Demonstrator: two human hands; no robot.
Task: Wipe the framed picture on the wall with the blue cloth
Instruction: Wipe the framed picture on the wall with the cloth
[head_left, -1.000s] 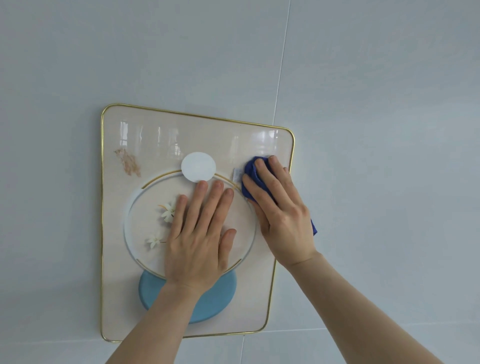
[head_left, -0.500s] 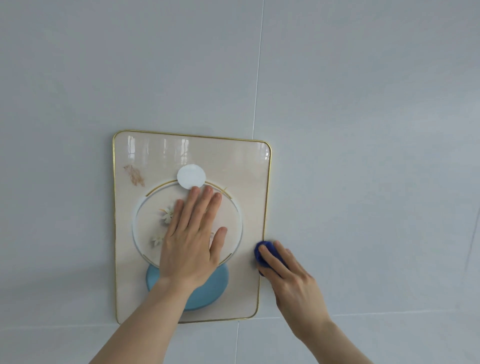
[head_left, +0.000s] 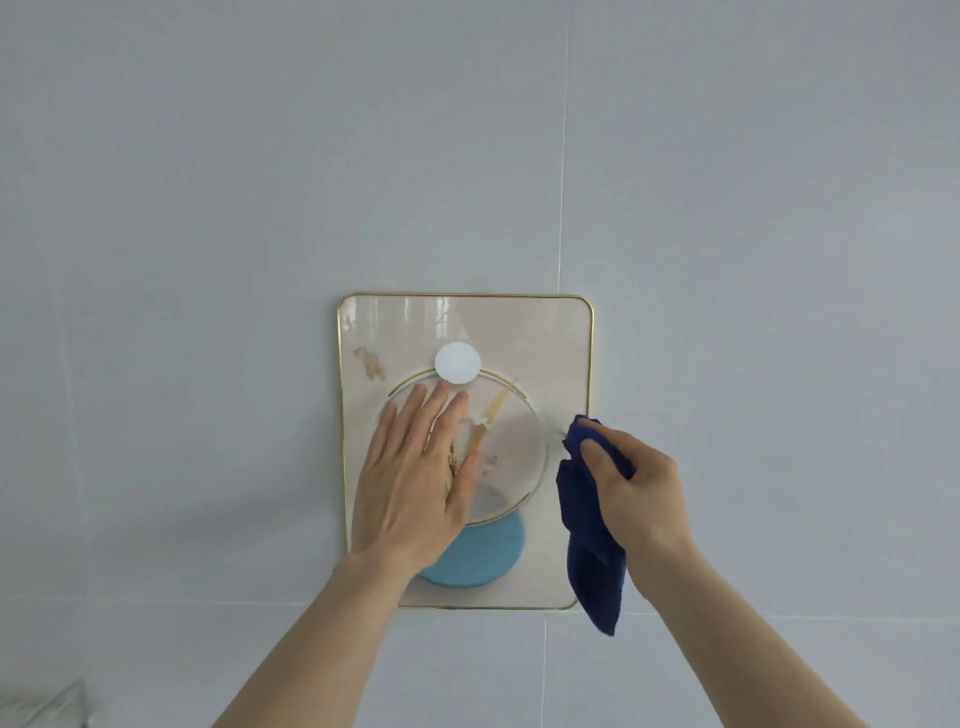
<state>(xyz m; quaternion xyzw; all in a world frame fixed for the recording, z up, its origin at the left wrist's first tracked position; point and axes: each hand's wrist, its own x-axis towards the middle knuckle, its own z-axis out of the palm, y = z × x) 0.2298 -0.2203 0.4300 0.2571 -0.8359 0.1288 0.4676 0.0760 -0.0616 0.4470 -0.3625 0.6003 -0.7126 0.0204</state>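
Observation:
The framed picture (head_left: 550, 343) hangs on the wall, a beige panel with a thin gold rim, a white disc, a pale ring and a blue disc. My left hand (head_left: 415, 483) lies flat on its lower left, fingers spread, covering part of the ring. My right hand (head_left: 631, 488) grips the dark blue cloth (head_left: 589, 561) at the picture's right edge. The cloth's top is bunched under my fingertips near the rim, and its tail hangs down past the frame's lower right corner. A brown smudge (head_left: 370, 362) shows at the upper left of the picture.
The wall (head_left: 779, 260) is pale grey tile with thin seams, one vertical above the picture and one horizontal near its bottom edge. A blurred pale object (head_left: 41, 706) sits at the bottom left corner.
My right hand rose from the lower right edge to mid height, and the cloth now hangs loose below it. The view drew back, so the picture looks smaller. My left hand stays on the picture.

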